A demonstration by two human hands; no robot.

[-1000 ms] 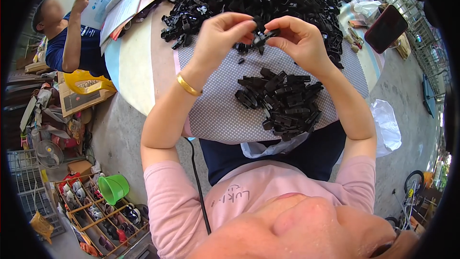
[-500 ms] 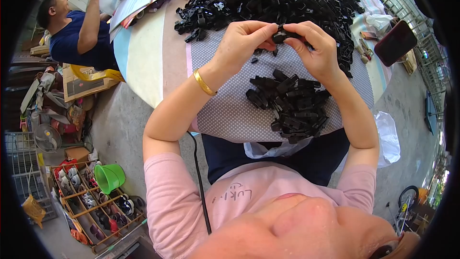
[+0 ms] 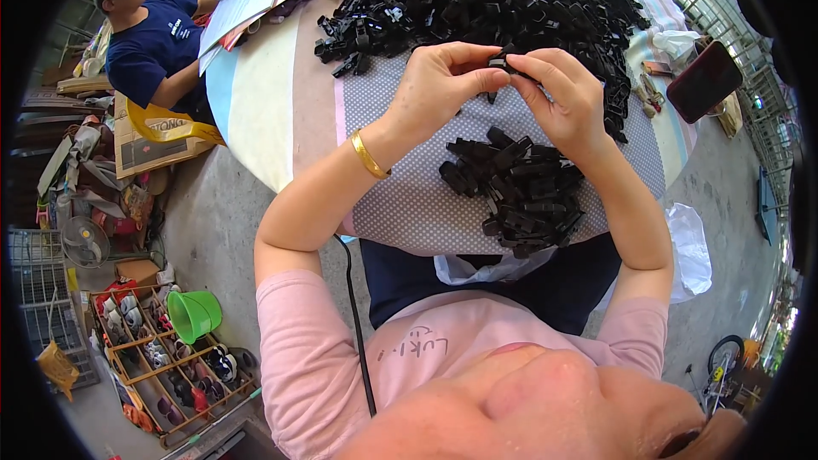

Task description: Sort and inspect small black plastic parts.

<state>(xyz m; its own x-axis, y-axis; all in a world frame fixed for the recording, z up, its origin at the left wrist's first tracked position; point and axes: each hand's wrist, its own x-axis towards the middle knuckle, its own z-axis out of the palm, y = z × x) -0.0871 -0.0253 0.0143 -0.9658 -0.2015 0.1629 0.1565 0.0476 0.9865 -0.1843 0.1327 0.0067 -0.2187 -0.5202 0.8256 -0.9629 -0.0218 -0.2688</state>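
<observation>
Above the dotted tablecloth [image 3: 400, 196], my left hand [image 3: 436, 92] and my right hand [image 3: 561, 100] meet fingertip to fingertip. Both pinch a small black plastic part [image 3: 499, 61], mostly covered by the fingers, so its exact kind is hard to make out. Just beyond the hands spreads a large heap of similar black plastic parts [image 3: 477, 0]. Closer to me, between my forearms, lies a smaller pile of black parts [image 3: 520, 192]. A gold bangle [image 3: 369, 153] circles my left wrist.
Papers [image 3: 256, 4] lie at the table's far left, beside a seated person in a dark blue shirt [image 3: 153, 47]. A dark phone [image 3: 705, 81] stands at the right edge. A black cable [image 3: 354, 315] hangs by my left arm. Shoe rack and green bucket [image 3: 194, 315] stand lower left.
My fingers have shifted slightly around the black part, the left thumb now lying straighter. The other person has lowered a raised arm and turned the head; the white sheet held up there is gone from view.
</observation>
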